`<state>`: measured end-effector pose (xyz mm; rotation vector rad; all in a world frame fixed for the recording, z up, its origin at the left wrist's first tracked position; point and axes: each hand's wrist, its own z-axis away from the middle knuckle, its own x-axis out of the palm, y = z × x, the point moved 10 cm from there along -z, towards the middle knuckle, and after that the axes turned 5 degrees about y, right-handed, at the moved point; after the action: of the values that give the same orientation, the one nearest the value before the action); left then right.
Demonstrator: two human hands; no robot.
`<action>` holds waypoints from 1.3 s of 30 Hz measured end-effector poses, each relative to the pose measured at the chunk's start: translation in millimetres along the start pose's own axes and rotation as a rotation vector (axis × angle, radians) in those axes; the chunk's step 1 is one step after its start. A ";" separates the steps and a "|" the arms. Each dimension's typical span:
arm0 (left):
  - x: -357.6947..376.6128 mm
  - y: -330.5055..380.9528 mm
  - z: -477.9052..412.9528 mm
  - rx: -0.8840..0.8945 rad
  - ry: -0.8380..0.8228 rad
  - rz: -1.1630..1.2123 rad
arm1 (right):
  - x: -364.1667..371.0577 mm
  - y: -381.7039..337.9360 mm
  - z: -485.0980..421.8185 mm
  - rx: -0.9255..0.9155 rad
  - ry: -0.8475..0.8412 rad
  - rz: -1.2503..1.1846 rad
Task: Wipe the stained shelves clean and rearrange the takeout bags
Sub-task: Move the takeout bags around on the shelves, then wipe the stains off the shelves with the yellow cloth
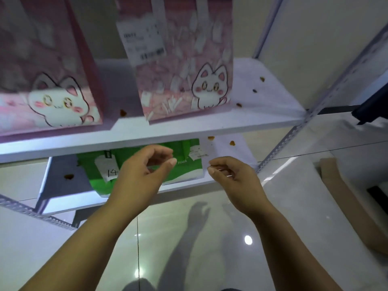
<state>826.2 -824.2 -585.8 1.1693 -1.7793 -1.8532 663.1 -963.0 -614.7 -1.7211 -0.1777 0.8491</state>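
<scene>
floor [163,227]: glossy pale tiles, lamp glare [248,240] | wall [315,28]: plain cream | cardboard strip [346,198]: right

You're at a takeout pickup rack, in what looks like a food shop. White shelves [168,139] hang on slotted metal uprights [298,127]. A pink cat-print bag [189,80] carries a printed order receipt [144,40], a green pizza bag [189,170] a handwritten number slip [109,171]. The floor [159,238] is glossy tile.
</scene>
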 end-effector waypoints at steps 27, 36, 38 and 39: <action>-35.0 390.0 -48.9 0.340 0.064 -0.108 | -292.1 -299.9 -75.0 -0.299 0.201 0.099; 10.8 441.1 -153.9 0.571 -0.024 -0.296 | -326.1 -334.9 -159.3 -0.362 0.296 0.365; 26.3 444.6 -176.6 0.616 -0.042 -0.359 | -332.3 -333.6 -176.4 -0.354 0.304 0.431; 34.6 444.5 -187.2 0.627 -0.052 -0.386 | -335.1 -331.2 -183.9 -0.354 0.314 0.480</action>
<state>806.4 -1053.5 -160.5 1.8033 -2.3965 -1.5426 633.0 -1170.6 -154.5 -2.2536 0.3288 0.9109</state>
